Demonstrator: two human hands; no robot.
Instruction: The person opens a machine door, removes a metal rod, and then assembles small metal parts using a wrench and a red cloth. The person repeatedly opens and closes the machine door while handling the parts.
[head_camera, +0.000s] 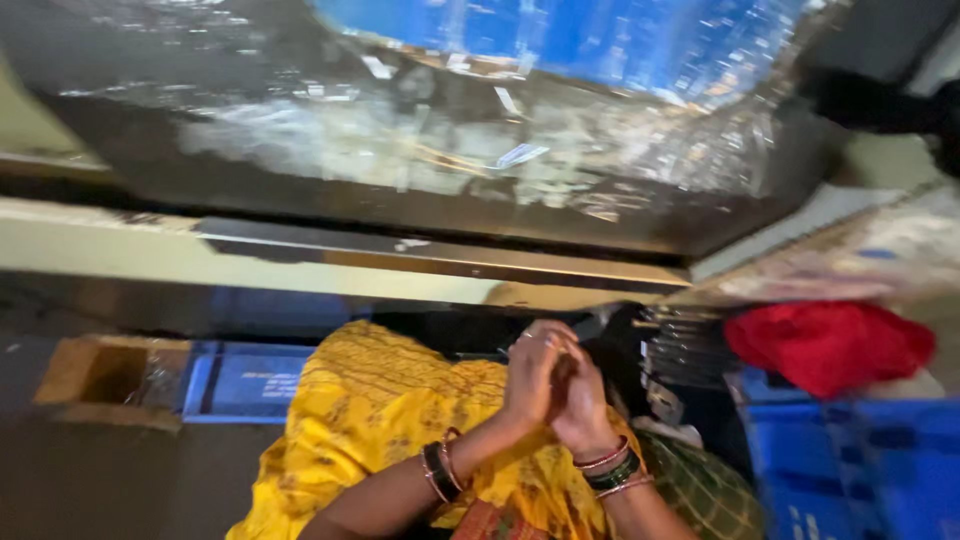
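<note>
Head view, blurred by motion. The left hand and the right hand are pressed together palm to palm above the lap, well below the front edge of the bench. The fingers of both are curled over one another. Whether anything small lies between the palms cannot be told, and no object shows in either hand. Judged from this posture, the step in hand is a rubbing or clasping of the hands rather than work on the bench. Any next move would call first for the hands to part and rise to the bench's edge.

Count of what shows:
- Hands: two, both the person's own.
- Wrists: each carries a dark band with thin bangles beside it. The left set and the right set are too blurred for the bangles to be counted.
- Yellow cloth: one, draped over the lap under the forearms.
- Red cloth: one, bunched at the right, above a blue crate.
- A second blue crate lies flat on the floor at the left.
- Cardboard box: one, open, just left of that crate.
- Dark tray: one, on the bench, strewn with pale scraps too smeared to count.
</note>
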